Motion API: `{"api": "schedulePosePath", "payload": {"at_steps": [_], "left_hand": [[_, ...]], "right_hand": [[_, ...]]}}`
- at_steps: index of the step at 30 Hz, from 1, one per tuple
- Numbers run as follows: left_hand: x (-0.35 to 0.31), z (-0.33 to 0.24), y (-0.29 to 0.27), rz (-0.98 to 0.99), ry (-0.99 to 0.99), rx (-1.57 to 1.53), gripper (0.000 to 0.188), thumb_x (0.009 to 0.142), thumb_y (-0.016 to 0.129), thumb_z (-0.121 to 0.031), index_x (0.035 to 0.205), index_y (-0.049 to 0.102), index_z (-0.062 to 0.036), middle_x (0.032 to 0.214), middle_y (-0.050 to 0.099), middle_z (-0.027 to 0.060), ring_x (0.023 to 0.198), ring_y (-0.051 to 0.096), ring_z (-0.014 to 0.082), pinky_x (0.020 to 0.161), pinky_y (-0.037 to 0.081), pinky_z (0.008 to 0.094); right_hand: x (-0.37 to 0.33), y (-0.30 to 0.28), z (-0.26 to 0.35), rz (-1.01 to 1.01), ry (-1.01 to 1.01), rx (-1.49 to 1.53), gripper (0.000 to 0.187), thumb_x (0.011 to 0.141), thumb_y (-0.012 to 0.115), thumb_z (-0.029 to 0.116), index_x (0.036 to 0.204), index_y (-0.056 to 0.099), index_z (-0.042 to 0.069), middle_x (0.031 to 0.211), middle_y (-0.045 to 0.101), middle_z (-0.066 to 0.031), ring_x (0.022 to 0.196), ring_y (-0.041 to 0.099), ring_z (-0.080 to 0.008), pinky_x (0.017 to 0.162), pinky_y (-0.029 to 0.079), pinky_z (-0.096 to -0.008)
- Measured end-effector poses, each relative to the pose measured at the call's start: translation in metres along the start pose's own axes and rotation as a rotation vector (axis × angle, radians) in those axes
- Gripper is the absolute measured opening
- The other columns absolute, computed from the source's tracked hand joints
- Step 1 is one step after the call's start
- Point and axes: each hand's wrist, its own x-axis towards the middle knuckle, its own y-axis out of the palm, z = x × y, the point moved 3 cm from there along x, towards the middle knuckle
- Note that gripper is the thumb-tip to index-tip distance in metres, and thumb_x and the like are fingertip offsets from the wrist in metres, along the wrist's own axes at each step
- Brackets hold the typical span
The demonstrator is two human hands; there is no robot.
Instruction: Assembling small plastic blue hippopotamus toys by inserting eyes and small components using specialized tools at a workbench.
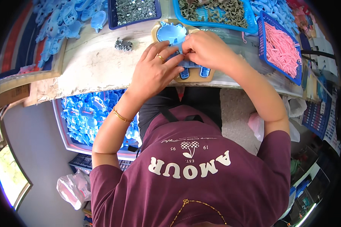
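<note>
A light-blue plastic toy body part (172, 33) lies in a tan holder (201, 75) at the table's front edge, its rounded shell at the far end and two leg-like pieces at the near end. My left hand (155, 68), with a ring on one finger, rests over its left side, the fingers stretched out and apart. From the right, my right hand (208, 49) reaches in with thumb and fingers pinched together over the middle of the part. Whatever sits between those fingertips is hidden. Both hands cover much of the part's centre.
A small heap of screws (124, 44) lies left of the holder. Behind stand a dark-blue tray of screws (134, 26) and a blue basket of brownish-green pieces (216, 26). Pink strips fill a basket (261, 56) at right. Blue parts (58, 26) pile far left; a bin (60, 125) sits below.
</note>
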Motion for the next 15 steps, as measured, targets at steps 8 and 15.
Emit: {"api": "schedulePosePath", "payload": {"at_steps": [8,15], "left_hand": [[0.0,-0.002,0.003,0.059,0.059,0.134,0.034,0.091,0.067,-0.04,0.113,0.065,-0.0144,0.125,0.063,0.0063,0.125,0.054,0.0305,0.11,0.04,0.0464],[0.002,-0.008,0.005,0.044,0.003,0.106,0.028,0.09,0.069,-0.037,0.1,0.064,-0.0116,0.121,0.063,0.0072,0.124,0.054,0.0312,0.108,0.043,0.0459]], "right_hand": [[0.002,0.003,0.007,0.012,-0.018,-0.077,0.005,0.076,0.067,0.006,0.079,0.067,0.002,0.083,0.066,-0.0154,0.083,0.066,-0.0378,0.072,0.051,-0.0483],[0.007,0.002,0.004,0.072,-0.094,-0.113,0.004,0.079,0.065,0.005,0.08,0.068,0.002,0.086,0.065,-0.0159,0.086,0.066,-0.0371,0.073,0.053,-0.0474]]}}
